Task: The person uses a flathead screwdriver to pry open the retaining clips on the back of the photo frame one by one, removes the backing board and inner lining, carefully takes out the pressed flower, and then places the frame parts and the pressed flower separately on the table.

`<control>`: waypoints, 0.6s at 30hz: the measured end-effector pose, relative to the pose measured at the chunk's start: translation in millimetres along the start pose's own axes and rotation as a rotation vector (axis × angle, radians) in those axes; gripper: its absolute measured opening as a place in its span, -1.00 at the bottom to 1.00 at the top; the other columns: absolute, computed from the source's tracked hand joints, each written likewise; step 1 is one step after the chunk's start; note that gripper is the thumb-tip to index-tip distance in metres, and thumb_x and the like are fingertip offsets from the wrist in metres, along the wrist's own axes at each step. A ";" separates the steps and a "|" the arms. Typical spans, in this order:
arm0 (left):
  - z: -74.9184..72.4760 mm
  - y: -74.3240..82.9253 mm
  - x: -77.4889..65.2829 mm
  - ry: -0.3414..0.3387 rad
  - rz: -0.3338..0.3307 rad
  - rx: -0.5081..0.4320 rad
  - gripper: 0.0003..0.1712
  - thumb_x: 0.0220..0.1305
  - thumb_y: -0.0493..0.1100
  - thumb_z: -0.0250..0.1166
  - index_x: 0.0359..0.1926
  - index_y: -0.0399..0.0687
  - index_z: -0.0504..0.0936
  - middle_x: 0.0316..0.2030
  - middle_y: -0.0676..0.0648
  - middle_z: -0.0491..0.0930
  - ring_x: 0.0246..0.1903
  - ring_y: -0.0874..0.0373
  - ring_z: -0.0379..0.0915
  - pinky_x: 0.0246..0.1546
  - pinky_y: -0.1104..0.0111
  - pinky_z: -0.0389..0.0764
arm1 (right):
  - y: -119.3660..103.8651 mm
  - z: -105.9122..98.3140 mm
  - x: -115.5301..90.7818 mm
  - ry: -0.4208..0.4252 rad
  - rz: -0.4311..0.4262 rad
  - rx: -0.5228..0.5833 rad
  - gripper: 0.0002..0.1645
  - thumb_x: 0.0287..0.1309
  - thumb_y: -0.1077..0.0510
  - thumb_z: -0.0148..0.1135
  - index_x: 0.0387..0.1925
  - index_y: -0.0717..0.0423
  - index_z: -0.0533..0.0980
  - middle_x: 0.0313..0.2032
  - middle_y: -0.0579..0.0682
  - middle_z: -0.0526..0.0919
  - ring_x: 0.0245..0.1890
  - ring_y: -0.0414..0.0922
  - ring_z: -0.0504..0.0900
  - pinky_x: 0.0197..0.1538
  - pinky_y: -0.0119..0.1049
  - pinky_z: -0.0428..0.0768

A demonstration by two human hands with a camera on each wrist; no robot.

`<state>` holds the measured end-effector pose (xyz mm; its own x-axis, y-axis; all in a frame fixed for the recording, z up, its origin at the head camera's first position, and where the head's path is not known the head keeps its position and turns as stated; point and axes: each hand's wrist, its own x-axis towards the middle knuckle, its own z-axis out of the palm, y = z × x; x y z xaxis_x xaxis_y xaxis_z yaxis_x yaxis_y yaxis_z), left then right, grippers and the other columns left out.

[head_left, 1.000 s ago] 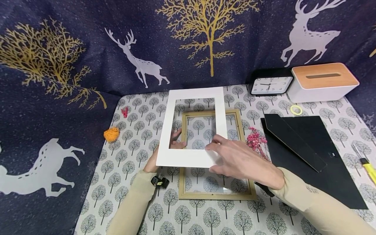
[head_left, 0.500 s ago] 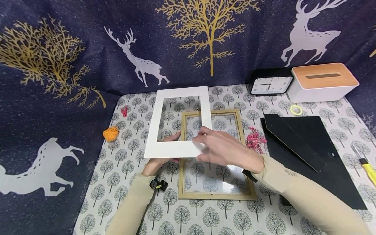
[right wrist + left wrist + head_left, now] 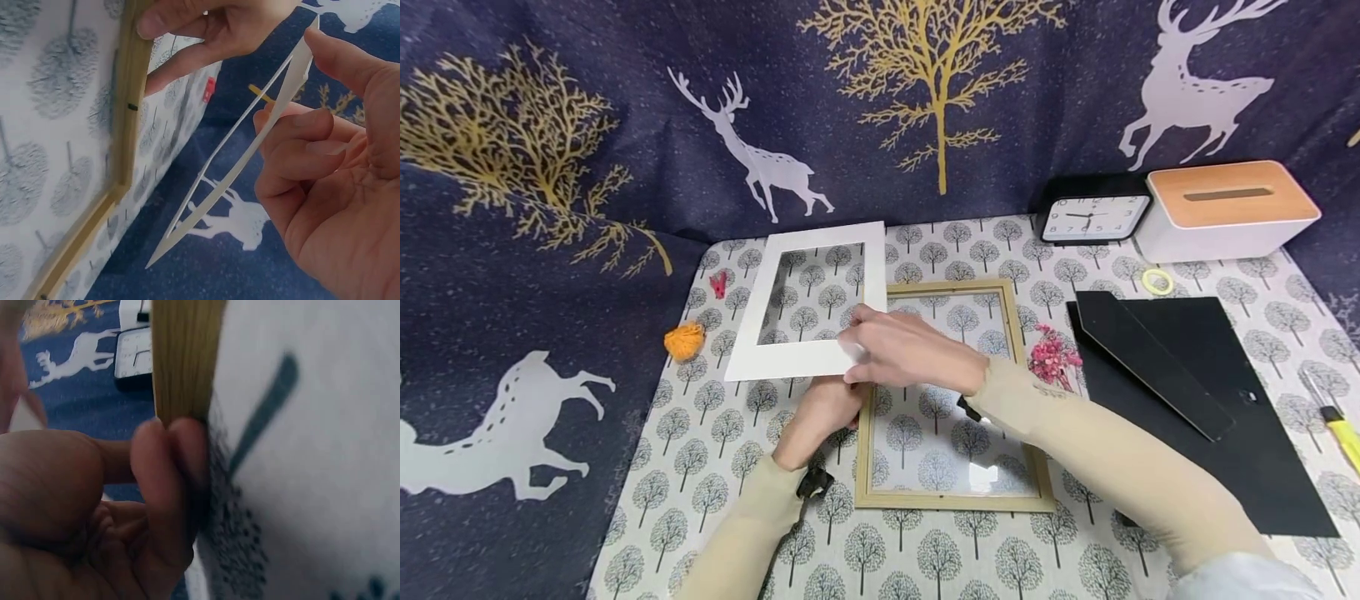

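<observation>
My right hand (image 3: 902, 346) pinches the lower right corner of a white picture mat (image 3: 790, 361), thumb and fingers on opposite faces. The mat is raised to the left of a pale wooden picture frame (image 3: 955, 502) and overlaps its upper left corner in the head view. Seen nearly edge-on in the right wrist view, the mat (image 3: 297, 69) is apart from the frame (image 3: 128, 81). My left hand (image 3: 827, 412) grips the frame's left rail, its thumb on the wood in the right wrist view and curled fingers (image 3: 153, 469) against the rail in the left wrist view. Clear glass lies inside the frame.
Right of the frame are pink dried flowers (image 3: 1054, 357) and a black backing board (image 3: 1262, 467) with a stand leg. A clock (image 3: 1093, 218) and tissue box (image 3: 1225, 237) stand behind. An orange yarn ball (image 3: 685, 342) and pink clothespin (image 3: 718, 286) lie left.
My right hand has carried the mat leftward and slightly away, off most of the frame. The left hand has turned and come in to the frame's left rail. The frame has stayed put.
</observation>
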<state>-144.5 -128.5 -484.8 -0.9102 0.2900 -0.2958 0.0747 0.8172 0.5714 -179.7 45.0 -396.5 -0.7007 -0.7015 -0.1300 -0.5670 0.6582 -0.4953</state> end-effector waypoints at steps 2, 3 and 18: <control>3.7 1.6 -3.2 0.096 0.054 0.048 -0.54 0.67 -0.17 0.16 0.38 -0.39 0.43 -0.39 -0.18 0.65 -0.68 0.17 0.51 -0.75 0.46 0.55 | -3.6 1.3 12.4 -0.028 0.006 -0.014 -0.61 0.42 -0.12 0.45 0.12 -0.01 0.72 0.11 0.01 0.62 -0.29 -0.18 0.59 -0.21 -0.36 0.73; 5.8 2.0 -5.2 0.143 0.094 0.078 -0.54 0.65 -0.18 0.20 0.36 -0.40 0.45 -0.35 -0.19 0.65 -0.64 0.15 0.54 -0.72 0.46 0.57 | -5.1 2.3 18.7 -0.039 0.005 -0.021 -0.61 0.42 -0.12 0.45 0.11 -0.01 0.73 0.11 0.01 0.62 -0.28 -0.18 0.59 -0.20 -0.37 0.72; 27.5 9.6 -20.4 0.432 0.287 0.443 -0.84 0.52 -0.24 0.33 -0.10 -0.31 0.62 -0.43 -0.14 0.59 -0.47 -0.02 0.63 -0.55 0.23 0.75 | -23.2 31.5 78.4 -0.099 0.041 -0.044 -0.70 0.35 -0.12 0.54 -0.21 -0.04 0.64 -0.01 -0.10 0.61 -0.36 -0.22 0.59 -0.33 -0.43 0.66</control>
<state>-114.0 -112.9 -494.3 -0.9036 0.3762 0.2052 0.4135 0.8910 0.1874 -207.8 -33.9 -422.2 -0.6789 -0.6958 -0.2345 -0.5588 0.6968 -0.4496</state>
